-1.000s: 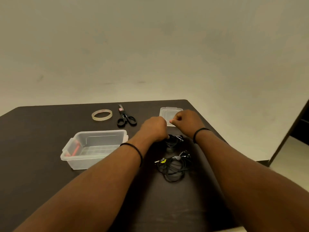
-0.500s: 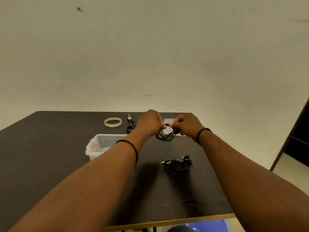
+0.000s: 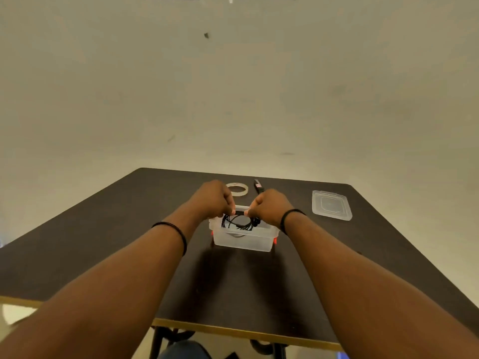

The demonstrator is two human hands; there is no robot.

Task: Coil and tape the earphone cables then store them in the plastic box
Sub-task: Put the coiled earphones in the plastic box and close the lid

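Hands, left and right, pinch looped black earphone cable over clear plastic box.

— How many hands show?
— Two: the left hand and the right hand, just below the middle of the frame, with one black wristband on each arm.

— And boxes?
— One clear plastic box, one loose lid at centre right.

— Cables?
— One coiled earphone cable shows.

— Anything else?
— One tape roll, one pair of scissors, one table.
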